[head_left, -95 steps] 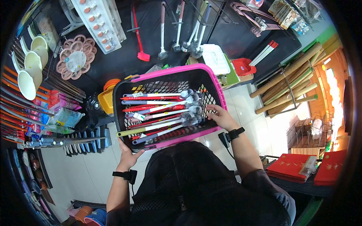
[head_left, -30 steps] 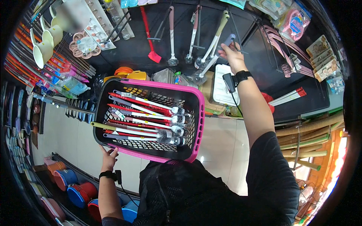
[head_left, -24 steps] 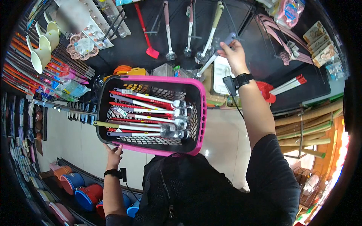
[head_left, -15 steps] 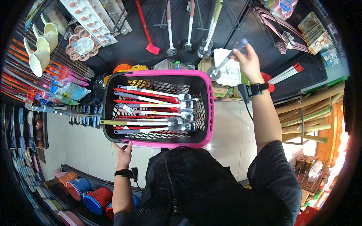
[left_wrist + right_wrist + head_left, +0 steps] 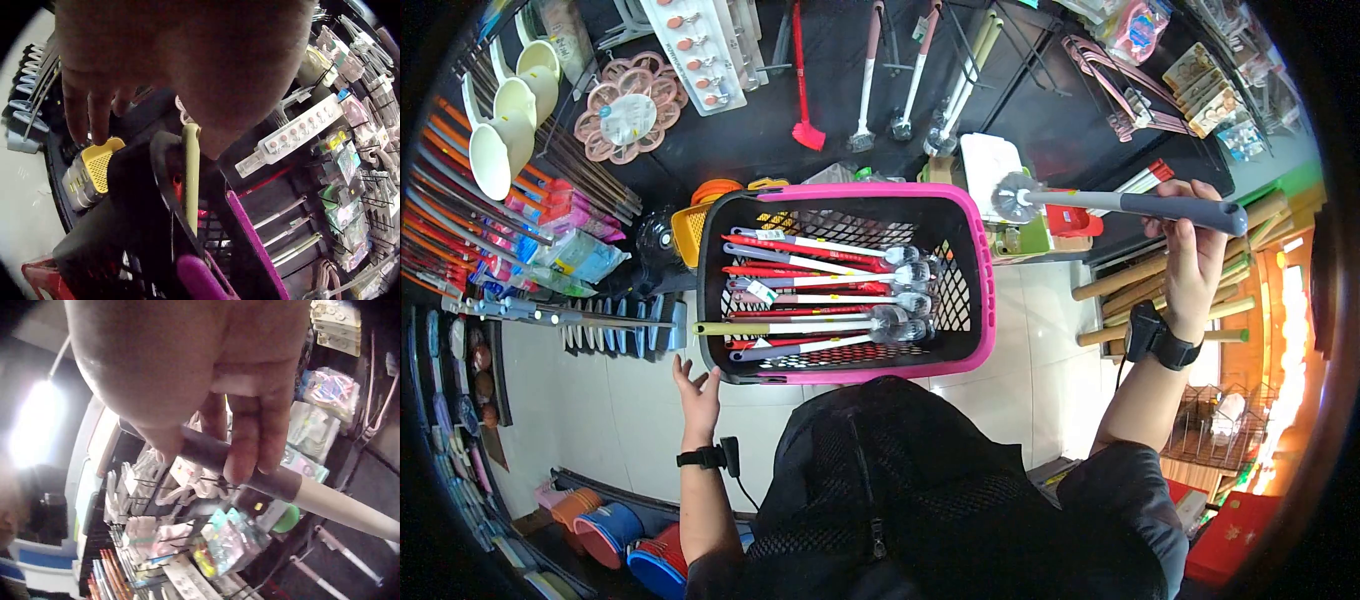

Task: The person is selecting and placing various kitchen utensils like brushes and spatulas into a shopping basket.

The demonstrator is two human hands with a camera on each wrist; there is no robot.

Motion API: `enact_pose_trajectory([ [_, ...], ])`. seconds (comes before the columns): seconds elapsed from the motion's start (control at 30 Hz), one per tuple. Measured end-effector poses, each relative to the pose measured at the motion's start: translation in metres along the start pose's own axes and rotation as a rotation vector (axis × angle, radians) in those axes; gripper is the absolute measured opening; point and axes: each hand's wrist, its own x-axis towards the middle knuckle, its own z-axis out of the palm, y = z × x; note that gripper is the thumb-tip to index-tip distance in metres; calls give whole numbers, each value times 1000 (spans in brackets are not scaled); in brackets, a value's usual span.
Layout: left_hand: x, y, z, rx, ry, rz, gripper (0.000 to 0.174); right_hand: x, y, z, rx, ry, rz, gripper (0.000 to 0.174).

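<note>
In the head view, a black basket with a pink rim [image 5: 983,270] holds several long brushes, laid side by side with red, grey, and white handles; a green-handled one [image 5: 750,328] pokes over its left edge. My left hand [image 5: 697,405] is at the basket's near left corner, fingers spread, thumb by the rim; the left wrist view shows the hand [image 5: 175,69] above the green handle [image 5: 191,187]. My right hand [image 5: 1195,255] grips the grey handle [image 5: 1165,207] of another brush, its round head beyond the basket's right side. In the right wrist view, fingers wrap the grey handle [image 5: 272,482].
More brushes [image 5: 868,85] hang on the dark rack ahead. White ladles [image 5: 492,160] hang at the left, above packets. Bundled poles [image 5: 1260,215] lean at the right. Buckets [image 5: 608,530] stand at the lower left, and red packets [image 5: 1240,530] lie at the lower right.
My right hand has gone from the basket to the rack, taken a brush off it and swung it out to the right. The left hand's fingers have spread. The view has shifted.
</note>
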Motion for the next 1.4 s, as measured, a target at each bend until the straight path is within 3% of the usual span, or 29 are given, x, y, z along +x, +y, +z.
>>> enact_pose_trajectory([
  [0.13, 34, 2, -6, 49, -163, 64, 98, -2, -27, 53, 29, -97, -24, 40],
  [0.2, 41, 6, -6, 71, -201, 52, 104, -3, -29, 86, 53, -155, 48, 40],
  [0.27, 49, -4, -5, 97, -343, 177, 109, -4, -25, 124, 73, -235, 140, 43],
  [0.3, 52, -5, -4, -24, -464, 139, 112, -3, -22, 143, 61, -288, 183, 42],
  [0.33, 54, -7, -5, -26, -463, 140, 112, -2, -18, 162, 48, -342, 225, 41],
  [0.4, 51, -5, -4, 17, -523, 273, 114, 5, -6, 198, 15, -494, 273, 39],
  [0.53, 50, -9, -5, 33, -545, 201, 122, 6, 37, 264, -197, -704, 35, 37],
  [0.63, 51, -11, -2, -7, -570, 203, 122, 4, 64, 308, -200, -782, 78, 38],
  [0.67, 52, -11, -3, -16, -588, 194, 121, 2, 78, 321, -283, -806, -41, 40],
  [0.77, 56, -18, -3, 4, -582, 211, 123, 1, 89, 358, -267, -903, -49, 42],
  [1.0, 53, -6, -6, 77, -549, 216, 124, -17, 119, 444, -368, -929, -154, 46],
  [1.33, 50, -3, -9, 42, -570, 208, 121, -43, 156, 510, -409, -869, 77, 46],
  [1.4, 51, -8, -7, 35, -566, 205, 121, -39, 153, 512, -426, -934, 137, 54],
])
